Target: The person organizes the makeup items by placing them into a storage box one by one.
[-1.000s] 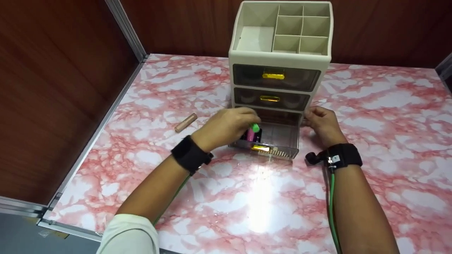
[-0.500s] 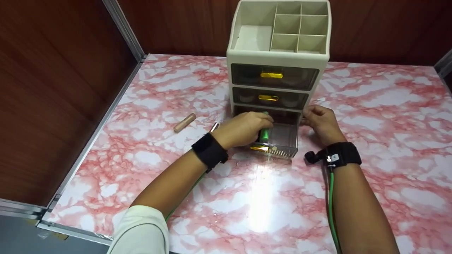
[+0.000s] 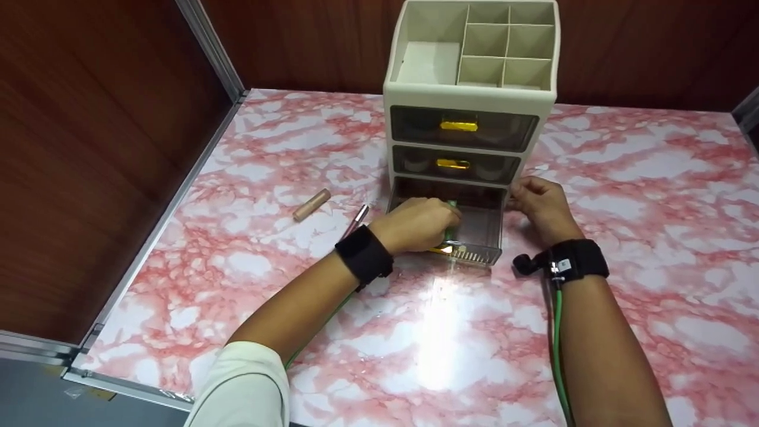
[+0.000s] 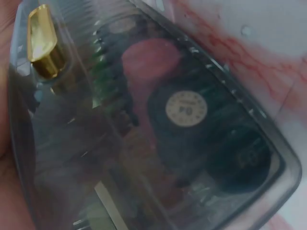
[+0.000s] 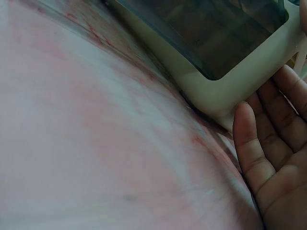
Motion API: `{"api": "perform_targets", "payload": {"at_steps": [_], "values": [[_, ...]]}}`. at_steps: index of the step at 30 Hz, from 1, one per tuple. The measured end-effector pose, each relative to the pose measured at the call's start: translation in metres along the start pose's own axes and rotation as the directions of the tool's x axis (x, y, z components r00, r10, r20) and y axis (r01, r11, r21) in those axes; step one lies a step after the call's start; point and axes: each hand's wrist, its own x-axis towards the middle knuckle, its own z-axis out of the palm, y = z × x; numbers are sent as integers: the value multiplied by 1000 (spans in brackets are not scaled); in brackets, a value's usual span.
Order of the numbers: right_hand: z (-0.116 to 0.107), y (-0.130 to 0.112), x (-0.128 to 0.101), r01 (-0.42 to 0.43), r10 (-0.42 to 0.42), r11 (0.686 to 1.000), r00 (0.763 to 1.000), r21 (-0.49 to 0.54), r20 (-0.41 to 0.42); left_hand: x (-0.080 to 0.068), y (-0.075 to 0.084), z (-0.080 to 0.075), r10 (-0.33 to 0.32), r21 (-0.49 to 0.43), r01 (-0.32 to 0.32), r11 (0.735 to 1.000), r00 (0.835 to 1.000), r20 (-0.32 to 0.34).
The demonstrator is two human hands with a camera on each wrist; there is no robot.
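Observation:
My left hand (image 3: 424,224) reaches down into the pulled-out bottom drawer (image 3: 480,228) of a cream desktop organizer (image 3: 468,98). Its fingers hold a green tube (image 3: 452,203), which they partly cover. Through the drawer's clear front, in the left wrist view, I see a pink round end (image 4: 151,58) and dark round-ended tubes (image 4: 186,109) side by side. My right hand (image 3: 539,204) rests against the organizer's lower right side. In the right wrist view its thumb (image 5: 247,129) lies by the cream front corner, fingers extended along the side.
A beige tube (image 3: 312,205) lies on the pink marbled table (image 3: 284,136) to the left. A silver-ended tube (image 3: 357,218) lies by my left wrist. Two upper drawers (image 3: 465,127) are closed. Wooden panels (image 3: 308,47) stand behind and left.
My left hand has moved right and deeper into the drawer with the green tube. The pink tube in the drawer is now hidden behind it in the head view. My right hand stays put.

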Motion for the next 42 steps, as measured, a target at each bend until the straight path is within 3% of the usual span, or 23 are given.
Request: {"api": "perform_targets", "payload": {"at_steps": [6, 13, 20, 29, 36, 42], "values": [[-1, 1, 2, 13, -13, 999, 1000, 32, 2, -2, -1, 1, 8, -37, -8, 999, 1000, 2], [-1, 3, 2, 22, -21, 999, 1000, 46, -18, -4, -2, -1, 50, -62, -45, 997, 996, 75], [-2, 2, 3, 25, -25, 999, 1000, 30, -3, -6, -5, -1, 24, -75, -17, 997, 995, 94], [-2, 2, 2, 30, -29, 1000, 1000, 9, -3, -6, -5, 1, 6, -64, -3, 998, 998, 56], [-1, 3, 2, 35, -35, 999, 999, 25, -3, -8, -4, 2, -30, -130, 32, 991, 999, 16], [0, 3, 2, 34, -33, 998, 999, 54, -6, -13, -5, -1, -17, -151, 13, 988, 1000, -26]]}}
